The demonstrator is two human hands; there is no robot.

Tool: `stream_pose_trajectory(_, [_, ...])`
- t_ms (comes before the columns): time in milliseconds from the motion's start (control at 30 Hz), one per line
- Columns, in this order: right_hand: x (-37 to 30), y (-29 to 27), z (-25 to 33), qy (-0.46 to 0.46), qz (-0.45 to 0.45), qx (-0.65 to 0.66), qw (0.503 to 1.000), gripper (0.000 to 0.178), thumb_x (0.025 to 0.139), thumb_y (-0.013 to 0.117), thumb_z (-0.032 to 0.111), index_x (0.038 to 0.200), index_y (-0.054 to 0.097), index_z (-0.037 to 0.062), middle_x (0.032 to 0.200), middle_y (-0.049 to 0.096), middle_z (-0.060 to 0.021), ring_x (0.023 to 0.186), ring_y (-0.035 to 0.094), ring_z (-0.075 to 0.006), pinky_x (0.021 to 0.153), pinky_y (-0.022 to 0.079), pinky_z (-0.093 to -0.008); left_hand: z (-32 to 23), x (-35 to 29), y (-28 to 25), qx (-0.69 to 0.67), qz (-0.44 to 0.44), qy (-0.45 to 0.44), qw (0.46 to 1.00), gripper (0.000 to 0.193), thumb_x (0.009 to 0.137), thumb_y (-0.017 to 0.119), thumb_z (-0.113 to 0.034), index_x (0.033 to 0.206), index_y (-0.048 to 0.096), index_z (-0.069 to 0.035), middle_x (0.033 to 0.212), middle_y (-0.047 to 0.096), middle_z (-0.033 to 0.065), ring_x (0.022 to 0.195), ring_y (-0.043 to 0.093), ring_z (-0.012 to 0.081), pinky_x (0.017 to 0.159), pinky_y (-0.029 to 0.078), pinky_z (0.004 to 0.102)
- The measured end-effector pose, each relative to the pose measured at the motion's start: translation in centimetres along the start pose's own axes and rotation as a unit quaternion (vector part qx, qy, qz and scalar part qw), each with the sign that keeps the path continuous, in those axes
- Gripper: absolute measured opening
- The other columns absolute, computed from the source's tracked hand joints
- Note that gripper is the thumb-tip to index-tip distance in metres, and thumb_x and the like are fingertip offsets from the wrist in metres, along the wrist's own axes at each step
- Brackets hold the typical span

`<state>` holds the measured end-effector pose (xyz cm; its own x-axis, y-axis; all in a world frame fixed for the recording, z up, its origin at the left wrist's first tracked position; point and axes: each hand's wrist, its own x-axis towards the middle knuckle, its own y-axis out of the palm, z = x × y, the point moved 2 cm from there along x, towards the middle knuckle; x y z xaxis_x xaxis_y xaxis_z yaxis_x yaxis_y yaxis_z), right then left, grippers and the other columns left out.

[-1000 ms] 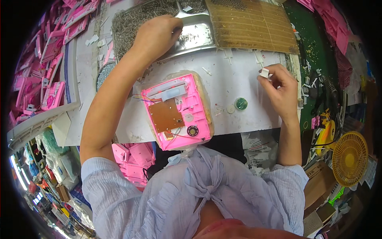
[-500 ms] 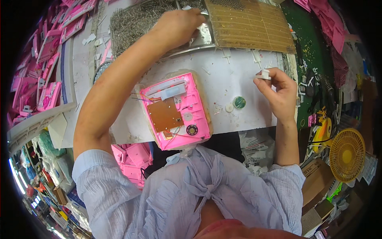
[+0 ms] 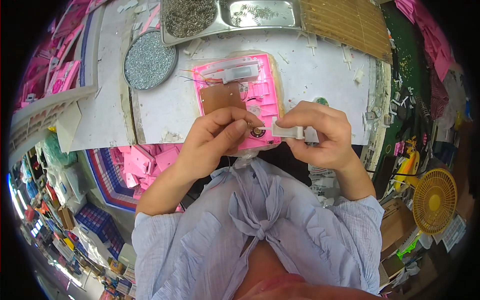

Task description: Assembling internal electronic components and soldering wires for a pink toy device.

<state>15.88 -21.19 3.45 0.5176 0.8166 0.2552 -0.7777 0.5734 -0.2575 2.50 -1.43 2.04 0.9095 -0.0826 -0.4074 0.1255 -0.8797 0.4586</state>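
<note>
My left hand (image 3: 212, 142) is closed in a pinch, with a small metal coil spring (image 3: 250, 124) showing at its fingertips. Between the fingers of my right hand (image 3: 327, 135) is a white plastic part (image 3: 289, 131), its thin pin pointing left at the spring. Both hands meet over the lower end of an open pink plastic housing (image 3: 270, 97). Inside that housing lie a brown circuit board (image 3: 220, 97), a grey-white block (image 3: 241, 74), loose wires and a round speaker (image 3: 258, 132), partly hidden by my fingers.
A metal tray (image 3: 225, 25) of small springs stands at the back beside a cardboard sheet (image 3: 350, 25). Left of the housing is a round bowl (image 3: 150, 60) of small metal pieces. White plastic parts (image 3: 358, 75) lie at the right. A yellow fan (image 3: 434, 202) stands far right.
My left hand has come back from the metal tray to the housing with a spring. My right hand has brought the white plastic part leftward to meet it. The view has shifted.
</note>
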Motion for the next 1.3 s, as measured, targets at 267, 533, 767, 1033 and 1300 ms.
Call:
stream_pose_trajectory(267, [0.3,0.6,0.6,-0.024,0.056,-0.048,0.997,0.040,0.068,0.075,-0.010,0.107,0.075,0.0001,0.096,0.073,-0.0138,0.078,0.069,-0.0224,0.062,0.054,-0.0319,1.2,0.1,-0.1,0.060,0.020,0.024,0.998,0.024,0.109,0.053,-0.018,0.119,0.066,0.000,0.089,0.060,-0.0051,0.071,0.047,0.0022,0.059,0.038,0.0204])
stream_pose_trajectory(533, [-2.0,-1.4,-1.3,0.114,0.134,0.122,0.977,0.039,0.072,0.081,-0.005,0.109,0.071,-0.0061,0.096,0.074,-0.0144,0.081,0.074,-0.0230,0.066,0.058,-0.0320,-3.1,3.4,-0.4,0.394,0.123,0.080,0.908,0.020,0.102,0.062,-0.018,0.102,0.071,0.000,0.080,0.067,0.0018,0.065,0.059,0.0155,0.061,0.047,0.0308])
stream_pose_trajectory(767, [-4.7,-0.8,-3.2,0.157,0.026,0.426,0.891,0.040,0.081,0.077,-0.010,0.119,0.067,-0.0097,0.115,0.072,-0.0193,0.100,0.073,-0.0257,0.089,0.060,-0.0369,-1.5,6.8,1.0,0.735,-0.078,0.222,0.636,0.012,0.088,0.074,-0.019,0.095,0.071,-0.010,0.086,0.071,0.0087,0.074,0.069,0.0300,0.064,0.056,0.0402])
stream_pose_trajectory(1033, [-5.8,-2.5,-3.6,0.152,-0.049,0.389,0.908,0.041,0.085,0.076,-0.006,0.124,0.064,-0.0106,0.116,0.071,-0.0186,0.103,0.071,-0.0236,0.089,0.059,-0.0344,-0.2,7.1,0.9,0.729,-0.080,0.237,0.637,0.013,0.088,0.075,-0.017,0.093,0.069,-0.007,0.084,0.070,0.0083,0.070,0.069,0.0302,0.060,0.055,0.0400])
stream_pose_trajectory(1300, [-6.0,-3.8,-3.3,0.201,-0.050,0.320,0.924,0.038,0.094,0.069,0.003,0.129,0.060,-0.0083,0.115,0.070,-0.0157,0.099,0.071,-0.0192,0.085,0.058,-0.0305,-0.6,6.0,0.1,0.596,0.012,0.312,0.740,0.011,0.080,0.077,-0.012,0.090,0.073,-0.009,0.081,0.064,0.0059,0.074,0.068,0.0281,0.065,0.055,0.0399])
